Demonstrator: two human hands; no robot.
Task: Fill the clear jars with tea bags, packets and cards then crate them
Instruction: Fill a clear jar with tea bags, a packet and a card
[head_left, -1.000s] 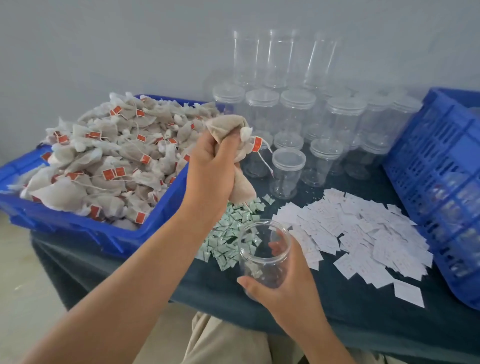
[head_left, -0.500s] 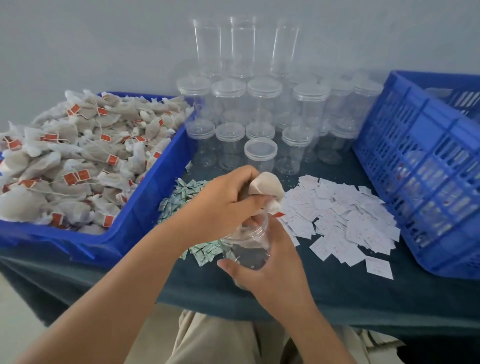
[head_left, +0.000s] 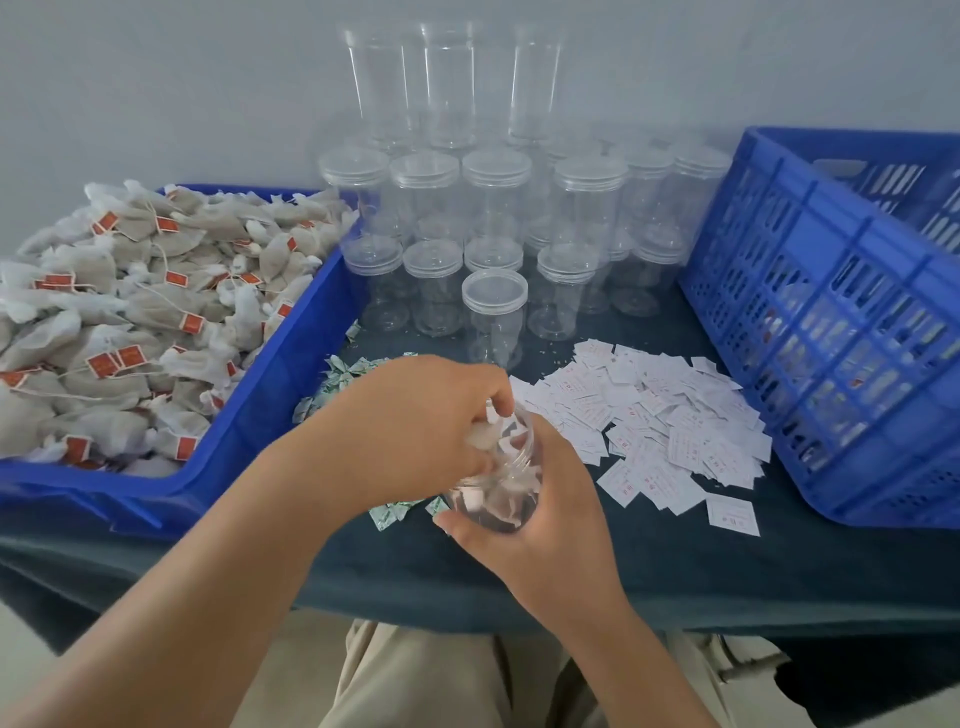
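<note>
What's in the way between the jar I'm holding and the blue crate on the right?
Nothing upright. Only the flat pile of white cards lies on the cloth between the jar and the blue crate, whose near wall must be cleared.

The left hand (head_left: 415, 431) holds a tea bag (head_left: 480, 444) in curled fingers at the mouth of a clear jar (head_left: 496, 499), which the right hand (head_left: 550, 530) grips above a dark bench (head_left: 675, 566).
</note>
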